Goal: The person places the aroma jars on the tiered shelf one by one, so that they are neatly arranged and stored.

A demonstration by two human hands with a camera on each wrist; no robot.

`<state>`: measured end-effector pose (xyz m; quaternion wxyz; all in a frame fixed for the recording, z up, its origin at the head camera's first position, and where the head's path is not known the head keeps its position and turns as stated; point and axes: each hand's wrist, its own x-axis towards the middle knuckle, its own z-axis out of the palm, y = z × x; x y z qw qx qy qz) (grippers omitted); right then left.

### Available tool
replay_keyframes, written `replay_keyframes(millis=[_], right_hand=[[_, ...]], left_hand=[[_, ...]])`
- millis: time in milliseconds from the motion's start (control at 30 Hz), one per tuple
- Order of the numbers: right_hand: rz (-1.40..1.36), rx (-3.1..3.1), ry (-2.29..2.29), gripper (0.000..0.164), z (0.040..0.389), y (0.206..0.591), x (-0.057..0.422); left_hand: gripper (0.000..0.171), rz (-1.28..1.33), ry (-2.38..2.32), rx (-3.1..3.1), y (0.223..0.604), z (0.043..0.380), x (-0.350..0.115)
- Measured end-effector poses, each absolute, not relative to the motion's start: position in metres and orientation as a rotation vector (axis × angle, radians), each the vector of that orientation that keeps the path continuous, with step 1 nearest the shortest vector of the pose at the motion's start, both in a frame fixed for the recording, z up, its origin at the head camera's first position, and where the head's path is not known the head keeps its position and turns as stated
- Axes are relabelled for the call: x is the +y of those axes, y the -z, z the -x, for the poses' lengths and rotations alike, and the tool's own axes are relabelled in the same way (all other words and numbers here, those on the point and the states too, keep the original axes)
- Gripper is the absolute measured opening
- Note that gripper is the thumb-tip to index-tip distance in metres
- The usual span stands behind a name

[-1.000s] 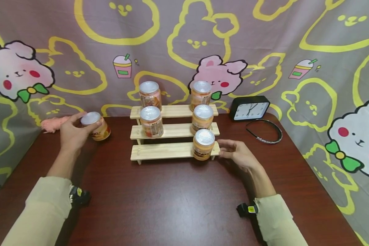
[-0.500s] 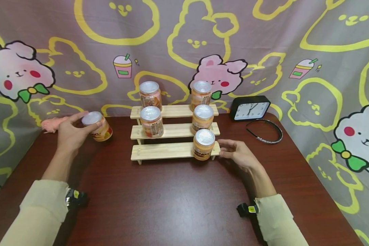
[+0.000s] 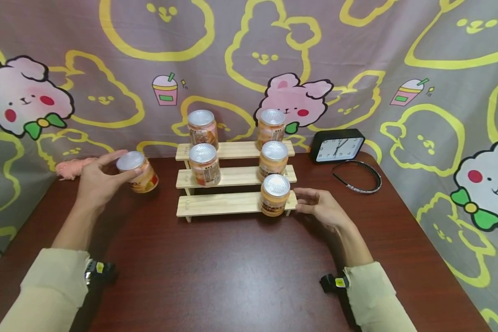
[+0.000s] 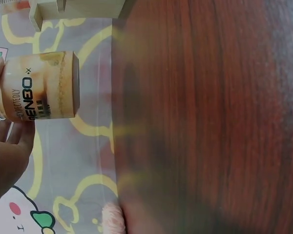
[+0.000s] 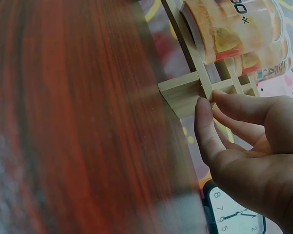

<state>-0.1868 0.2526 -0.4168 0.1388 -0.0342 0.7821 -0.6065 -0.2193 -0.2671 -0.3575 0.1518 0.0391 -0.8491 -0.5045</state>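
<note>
In the head view my left hand (image 3: 99,180) grips a jar (image 3: 139,177) near its silver lid. The orange-and-yellow jar tilts slightly; in the left wrist view the same jar (image 4: 44,87) hangs above the table, its base free. My right hand (image 3: 325,210) pinches the right end of the lowest step of a three-step wooden rack (image 3: 220,203). The right wrist view has thumb and finger at the rack's corner (image 5: 183,87). Similar jars stand on the rack: one (image 3: 275,196) at the lowest step's right end, a pair on each of the two steps behind.
Behind the rack hangs a patterned cloth (image 3: 232,69). A black clock (image 3: 337,146) and a dark headband (image 3: 363,177) lie right of the rack on the brown table (image 3: 232,267). Pink yarn (image 3: 72,168) lies at the far left, partly behind my left hand.
My left hand has carried the jar a little to the right, toward the rack. The right hand and the jars on the rack have stayed in place.
</note>
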Motion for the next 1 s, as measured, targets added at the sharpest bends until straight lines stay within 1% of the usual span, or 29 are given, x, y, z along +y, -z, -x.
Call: replay_keyframes(millis=[333,567,1000], right_hand=[[0.098,2.255,1.757,0.054,0.188,0.417,0.252],[0.111,2.250,1.758,0.055,0.188,0.417,0.254],[0.118,2.265,1.758,0.054,0.187,0.416,0.253]], left_hand=[[0.062,0.018,1.457,-2.489,0.351,0.211,-0.261],[0.059,0.194,1.492,-2.494,0.349,0.206,-0.256],[0.052,0.413,1.484,-2.492,0.333,0.195,-0.235]])
